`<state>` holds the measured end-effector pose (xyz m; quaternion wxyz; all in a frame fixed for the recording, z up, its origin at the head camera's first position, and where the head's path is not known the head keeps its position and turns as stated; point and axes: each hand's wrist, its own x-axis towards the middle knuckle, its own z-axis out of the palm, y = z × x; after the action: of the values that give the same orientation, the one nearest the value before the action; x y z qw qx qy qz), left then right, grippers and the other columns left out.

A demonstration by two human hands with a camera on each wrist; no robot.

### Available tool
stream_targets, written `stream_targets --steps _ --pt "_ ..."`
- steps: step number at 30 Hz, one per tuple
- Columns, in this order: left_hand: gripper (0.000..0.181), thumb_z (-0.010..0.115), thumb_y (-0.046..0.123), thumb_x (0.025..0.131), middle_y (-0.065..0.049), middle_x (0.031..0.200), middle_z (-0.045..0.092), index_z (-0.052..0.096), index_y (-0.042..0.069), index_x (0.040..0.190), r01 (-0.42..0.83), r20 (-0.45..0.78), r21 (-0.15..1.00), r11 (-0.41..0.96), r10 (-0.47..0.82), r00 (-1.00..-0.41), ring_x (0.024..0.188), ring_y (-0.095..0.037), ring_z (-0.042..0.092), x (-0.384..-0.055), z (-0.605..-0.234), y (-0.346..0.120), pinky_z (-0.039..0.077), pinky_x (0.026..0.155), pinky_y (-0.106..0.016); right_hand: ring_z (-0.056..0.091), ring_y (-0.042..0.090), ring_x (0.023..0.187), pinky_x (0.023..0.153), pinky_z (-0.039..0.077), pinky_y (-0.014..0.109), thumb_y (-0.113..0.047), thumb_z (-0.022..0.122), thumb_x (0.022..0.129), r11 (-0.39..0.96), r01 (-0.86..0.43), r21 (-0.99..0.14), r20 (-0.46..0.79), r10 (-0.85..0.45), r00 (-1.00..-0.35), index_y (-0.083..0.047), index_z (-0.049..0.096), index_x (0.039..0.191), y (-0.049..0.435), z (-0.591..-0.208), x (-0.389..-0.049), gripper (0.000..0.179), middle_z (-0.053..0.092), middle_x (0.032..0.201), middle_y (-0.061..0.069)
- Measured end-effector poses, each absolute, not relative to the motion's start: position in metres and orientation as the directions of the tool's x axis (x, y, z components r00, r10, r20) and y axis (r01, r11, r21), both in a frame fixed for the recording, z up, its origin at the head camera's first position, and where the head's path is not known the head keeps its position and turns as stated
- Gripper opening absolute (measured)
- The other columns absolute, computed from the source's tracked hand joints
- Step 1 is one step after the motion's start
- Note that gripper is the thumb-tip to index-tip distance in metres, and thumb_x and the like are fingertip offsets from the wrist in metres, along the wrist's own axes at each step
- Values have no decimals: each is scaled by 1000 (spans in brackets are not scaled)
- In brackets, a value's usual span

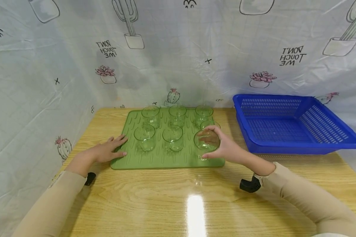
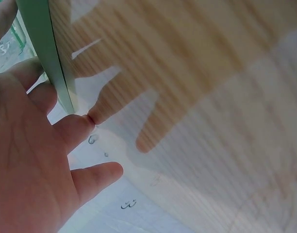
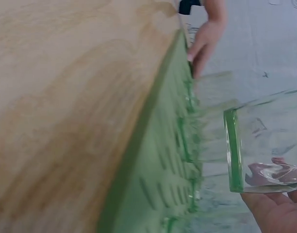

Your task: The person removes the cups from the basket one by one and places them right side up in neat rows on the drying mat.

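My right hand (image 1: 222, 149) grips a clear drinking glass (image 1: 204, 152) by its sides, thumb in front and fingers behind. In the right wrist view the thick base of this glass (image 3: 234, 155) stands off the green mat (image 3: 156, 145), with a gap between. Flat on the left edge of the ribbed green mat (image 1: 160, 161) rests my left hand (image 1: 105, 151), fingers spread. Several more glasses stand upright on the mat, including a front left glass (image 1: 145, 140), a front middle glass (image 1: 173, 140) and one partly hidden glass (image 1: 211, 124) behind my right hand.
A blue plastic basket (image 1: 287, 148) with slotted walls stands to the right of the mat, its inside bare. The wooden table (image 1: 142, 200) reaches back to a printed plastic sheet (image 1: 184, 75) that also hangs along the left side.
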<state>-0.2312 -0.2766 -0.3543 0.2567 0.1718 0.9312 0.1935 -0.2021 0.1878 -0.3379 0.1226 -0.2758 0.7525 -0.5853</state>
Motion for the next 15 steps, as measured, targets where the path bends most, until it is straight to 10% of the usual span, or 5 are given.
stream_targets --steps 15 --pt "85 57 49 104 -29 167 3 18 3 164 239 -406 444 864 432 -806 147 -60 -7 -234 -358 -279 -1 101 -87 32 50 145 109 43 50 11 80 82 72 -99 -992 31 -638 -769 7 27 152 177 -363 -210 89 34 157 32"
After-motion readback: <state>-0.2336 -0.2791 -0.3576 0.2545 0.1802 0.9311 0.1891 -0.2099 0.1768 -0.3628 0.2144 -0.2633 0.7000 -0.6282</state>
